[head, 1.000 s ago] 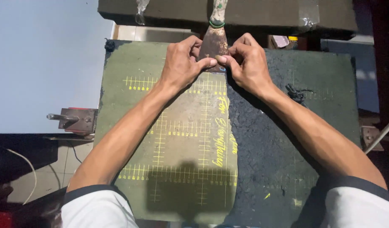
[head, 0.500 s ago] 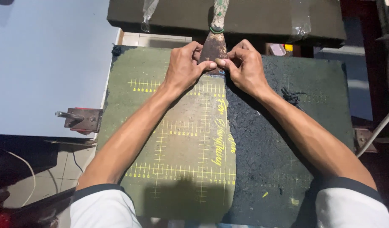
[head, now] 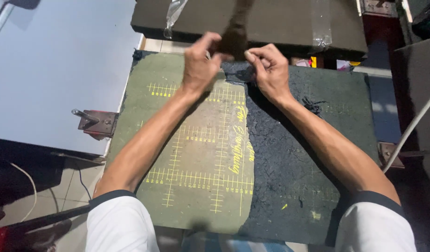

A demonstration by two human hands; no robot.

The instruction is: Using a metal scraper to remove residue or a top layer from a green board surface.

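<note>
Hands meet at the top centre of the frame, left hand [head: 199, 63] pinching a blurred brown scraper [head: 233, 36] while right hand [head: 267, 69] curls loosely beside it above a green cutting mat [head: 196, 154].

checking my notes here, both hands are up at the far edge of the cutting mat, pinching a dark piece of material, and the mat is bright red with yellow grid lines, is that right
Not quite: the mat is olive green, not red, as the head view shows. The rest holds: the left hand and right hand are at its far edge around a blurred dark piece, and the grid lines are yellow.
</note>
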